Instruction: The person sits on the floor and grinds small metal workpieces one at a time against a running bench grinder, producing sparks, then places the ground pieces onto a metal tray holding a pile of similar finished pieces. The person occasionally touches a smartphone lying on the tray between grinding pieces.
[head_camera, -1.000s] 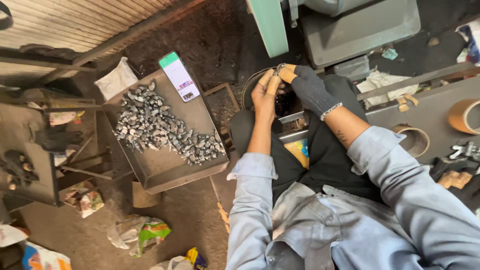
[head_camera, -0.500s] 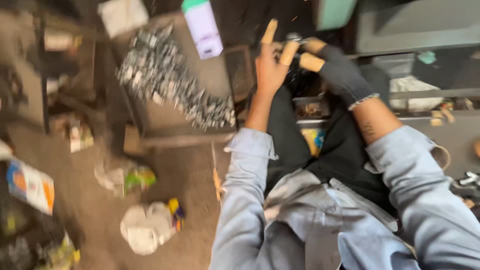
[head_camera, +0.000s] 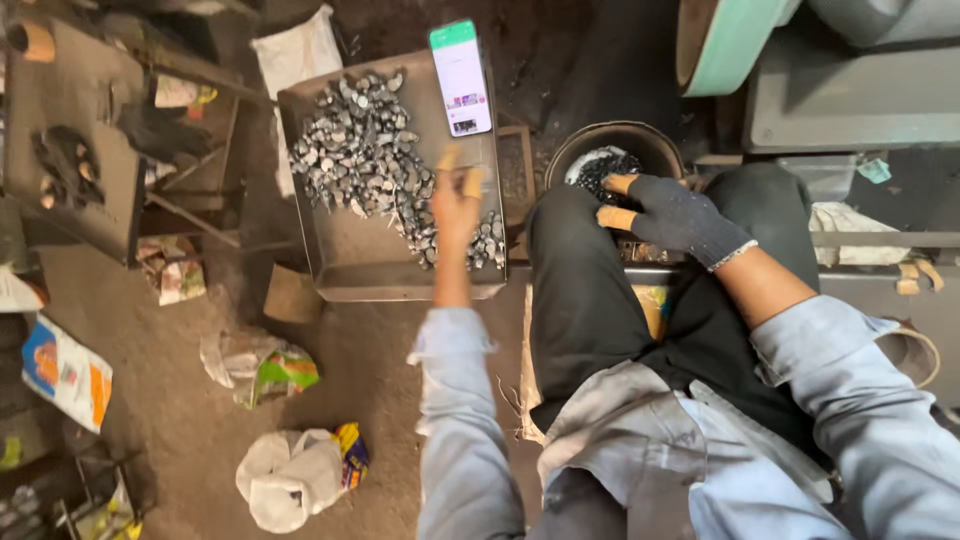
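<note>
My left hand (head_camera: 456, 200), bare with tan guards on two fingers, is stretched over a grey metal tray (head_camera: 345, 255) and blurred by motion. Its fingertips reach the pile of small grey metal pieces (head_camera: 370, 160) in the tray, and I see nothing held in it. My right hand (head_camera: 680, 215) wears a dark knit glove with orange fingertips. It rests by my knee at the rim of a round dark container (head_camera: 610, 150) that holds dark pieces, its fingers spread and holding nothing. A lit phone (head_camera: 461, 78) lies on the tray's far right corner.
Green and grey machine parts (head_camera: 800, 70) stand at the far right. A rusty metal stand (head_camera: 70, 140) is on the left. Crumpled bags and wrappers (head_camera: 290, 470) lie on the dirt floor. A tan ring (head_camera: 915, 350) sits by my right elbow.
My left hand has left the round container and swung left over the tray of metal pieces. My right hand has stayed by the container. The view has shifted and tilted.
</note>
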